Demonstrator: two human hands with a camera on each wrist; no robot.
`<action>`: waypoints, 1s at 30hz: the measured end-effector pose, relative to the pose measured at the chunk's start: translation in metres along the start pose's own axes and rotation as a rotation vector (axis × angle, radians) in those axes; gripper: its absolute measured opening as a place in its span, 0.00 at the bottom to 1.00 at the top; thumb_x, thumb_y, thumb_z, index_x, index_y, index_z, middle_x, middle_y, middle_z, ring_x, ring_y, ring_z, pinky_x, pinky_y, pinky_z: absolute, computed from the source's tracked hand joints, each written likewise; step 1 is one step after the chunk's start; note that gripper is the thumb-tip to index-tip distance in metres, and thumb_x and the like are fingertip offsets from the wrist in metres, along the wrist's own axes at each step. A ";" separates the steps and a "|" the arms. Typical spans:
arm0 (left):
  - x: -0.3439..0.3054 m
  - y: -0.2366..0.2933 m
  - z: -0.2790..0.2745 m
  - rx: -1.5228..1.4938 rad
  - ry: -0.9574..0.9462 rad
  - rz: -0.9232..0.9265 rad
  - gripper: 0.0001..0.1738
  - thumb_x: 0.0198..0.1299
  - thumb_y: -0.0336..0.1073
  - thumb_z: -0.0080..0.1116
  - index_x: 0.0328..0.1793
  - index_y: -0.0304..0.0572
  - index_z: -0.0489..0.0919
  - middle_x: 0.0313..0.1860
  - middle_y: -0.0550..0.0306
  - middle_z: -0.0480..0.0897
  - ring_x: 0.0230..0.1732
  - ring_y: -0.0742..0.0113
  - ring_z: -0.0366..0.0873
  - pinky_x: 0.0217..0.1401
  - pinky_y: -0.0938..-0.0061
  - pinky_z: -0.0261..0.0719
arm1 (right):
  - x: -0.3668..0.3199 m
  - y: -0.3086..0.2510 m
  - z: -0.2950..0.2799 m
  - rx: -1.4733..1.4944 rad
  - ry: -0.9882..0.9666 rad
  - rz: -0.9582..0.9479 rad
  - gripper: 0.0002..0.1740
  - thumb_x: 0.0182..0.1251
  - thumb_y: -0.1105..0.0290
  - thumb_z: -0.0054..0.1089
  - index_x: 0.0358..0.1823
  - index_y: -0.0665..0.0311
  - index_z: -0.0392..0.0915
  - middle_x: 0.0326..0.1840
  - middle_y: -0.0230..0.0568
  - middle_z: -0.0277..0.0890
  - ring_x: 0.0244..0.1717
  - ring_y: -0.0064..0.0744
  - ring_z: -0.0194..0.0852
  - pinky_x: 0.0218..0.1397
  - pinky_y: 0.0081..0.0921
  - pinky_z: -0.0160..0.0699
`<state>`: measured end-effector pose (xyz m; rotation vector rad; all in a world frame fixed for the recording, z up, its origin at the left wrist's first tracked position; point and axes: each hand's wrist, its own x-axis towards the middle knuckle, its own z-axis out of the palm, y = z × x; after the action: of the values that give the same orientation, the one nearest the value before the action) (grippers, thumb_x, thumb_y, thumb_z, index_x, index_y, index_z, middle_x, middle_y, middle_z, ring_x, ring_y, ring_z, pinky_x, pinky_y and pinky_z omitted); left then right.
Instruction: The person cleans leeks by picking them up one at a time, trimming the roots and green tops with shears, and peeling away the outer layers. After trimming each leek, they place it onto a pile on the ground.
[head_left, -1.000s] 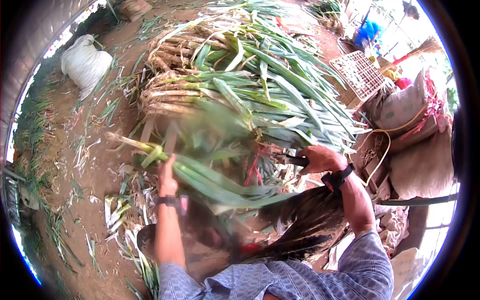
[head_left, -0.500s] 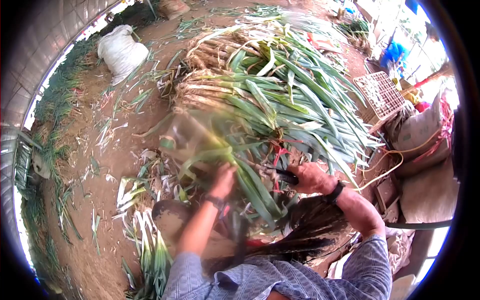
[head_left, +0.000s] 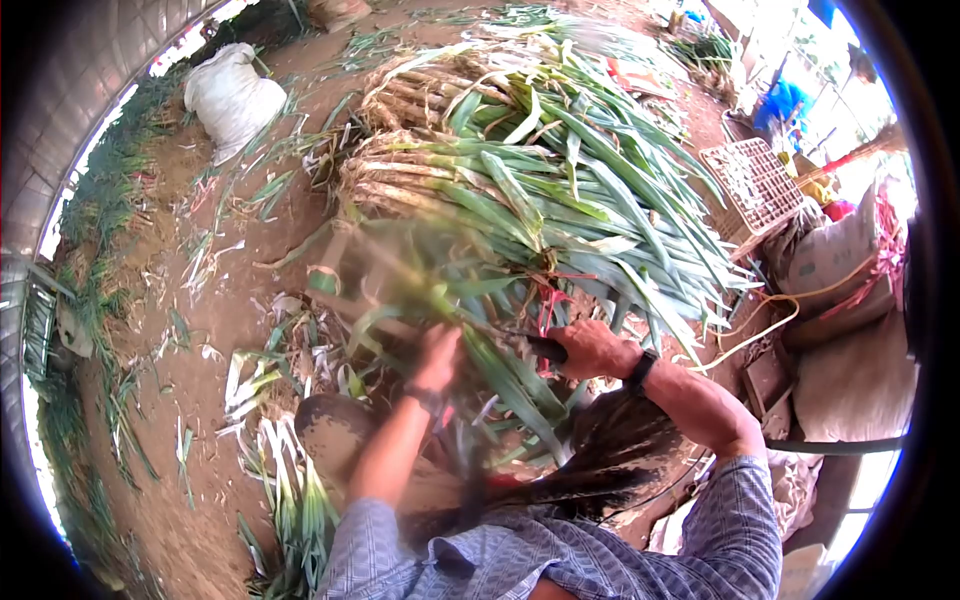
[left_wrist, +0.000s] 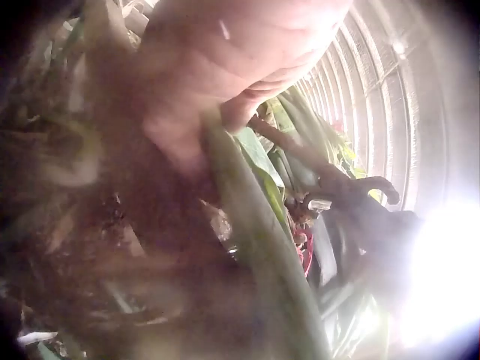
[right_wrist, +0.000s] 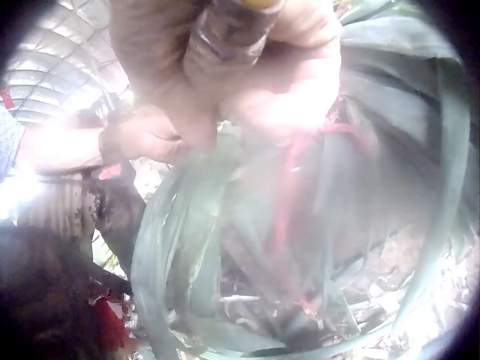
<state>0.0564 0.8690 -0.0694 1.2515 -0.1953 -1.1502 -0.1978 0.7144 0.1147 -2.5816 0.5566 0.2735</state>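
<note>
My left hand point(head_left: 438, 355) grips a leek point(head_left: 512, 385) whose green leaves trail down to the right over my lap; its root end is blurred. In the left wrist view the green stalk point(left_wrist: 259, 232) comes out from under the fingers. A dark-handled tool point(head_left: 545, 347) is held in my right hand point(head_left: 597, 350), its narrow end pointing left at the leek beside the left hand. The right wrist view shows fingers curled around its thick handle point(right_wrist: 229, 45); the tool's exact kind I cannot tell.
A big pile of leeks point(head_left: 590, 200) lies ahead, with red string point(head_left: 548, 305) at its near edge. Several trimmed leeks point(head_left: 290, 480) lie at lower left. A white sack point(head_left: 232, 100) stands at far left; a plastic crate point(head_left: 755, 180) and stuffed sacks point(head_left: 835, 260) are on the right.
My left hand has brought the leek from the left in toward the middle, beside the tool. Over the last half second both hands have shifted slightly left, partly with the camera view.
</note>
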 end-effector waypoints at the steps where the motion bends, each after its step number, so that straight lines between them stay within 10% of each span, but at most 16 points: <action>1: 0.001 0.002 0.001 -0.001 0.003 -0.001 0.09 0.67 0.34 0.58 0.51 0.44 0.83 0.46 0.58 0.85 0.47 0.64 0.84 0.49 0.59 0.86 | 0.001 0.000 -0.001 0.000 -0.017 0.005 0.20 0.56 0.54 0.66 0.45 0.58 0.83 0.32 0.53 0.83 0.37 0.58 0.83 0.42 0.51 0.80; 16: -0.005 0.006 0.016 0.084 0.027 -0.003 0.11 0.65 0.32 0.60 0.53 0.46 0.83 0.48 0.61 0.84 0.52 0.66 0.82 0.53 0.63 0.81 | 0.002 -0.005 -0.013 0.084 -0.117 0.031 0.21 0.52 0.59 0.65 0.47 0.58 0.83 0.32 0.51 0.83 0.38 0.58 0.82 0.43 0.49 0.80; 19: -0.009 0.007 0.017 0.128 0.043 -0.016 0.10 0.65 0.33 0.61 0.51 0.48 0.82 0.48 0.63 0.84 0.51 0.66 0.81 0.52 0.63 0.80 | 0.007 -0.006 -0.016 -0.025 -0.148 0.019 0.11 0.64 0.54 0.61 0.43 0.44 0.87 0.34 0.40 0.86 0.38 0.45 0.86 0.44 0.41 0.82; 20: -0.009 0.008 0.018 0.143 0.046 -0.019 0.09 0.64 0.34 0.61 0.51 0.48 0.82 0.48 0.63 0.84 0.51 0.66 0.81 0.53 0.63 0.80 | 0.008 -0.006 -0.018 0.113 -0.120 0.024 0.19 0.53 0.61 0.64 0.46 0.58 0.83 0.34 0.51 0.83 0.40 0.58 0.82 0.44 0.50 0.80; 30: -0.026 0.025 0.033 0.149 0.016 -0.040 0.09 0.65 0.36 0.62 0.49 0.44 0.82 0.43 0.59 0.84 0.44 0.65 0.85 0.42 0.64 0.87 | 0.013 -0.013 -0.021 0.039 0.001 0.056 0.17 0.55 0.60 0.64 0.45 0.60 0.83 0.35 0.54 0.82 0.40 0.59 0.82 0.44 0.50 0.79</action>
<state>0.0362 0.8642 -0.0246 1.4009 -0.2486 -1.1767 -0.1786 0.7099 0.1349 -2.5318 0.6290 0.2782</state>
